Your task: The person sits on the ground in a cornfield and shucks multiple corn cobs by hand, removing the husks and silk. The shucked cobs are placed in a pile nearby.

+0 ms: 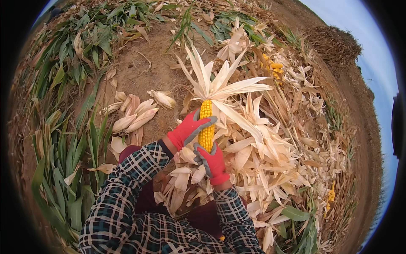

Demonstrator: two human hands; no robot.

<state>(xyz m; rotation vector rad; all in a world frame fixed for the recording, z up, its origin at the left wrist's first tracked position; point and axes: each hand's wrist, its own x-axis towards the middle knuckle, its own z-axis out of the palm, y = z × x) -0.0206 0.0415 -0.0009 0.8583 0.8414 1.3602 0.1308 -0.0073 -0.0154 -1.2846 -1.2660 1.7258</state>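
A yellow corn cob is held between my two gloved hands, its kernels bare. Pale dry husk leaves fan out from its far end, still joined to it. My left hand, in a red and grey glove, is closed round the cob's middle, thumb lying across it. At the near end, my right hand, gloved alike, grips the cob from below. Parts of the fingers are hidden behind the cob.
Unhusked ears lie on bare soil to the left. Loose husks are heaped at the right. Yellow cobs rest far right, more cobs near right. Green stalks line the left side.
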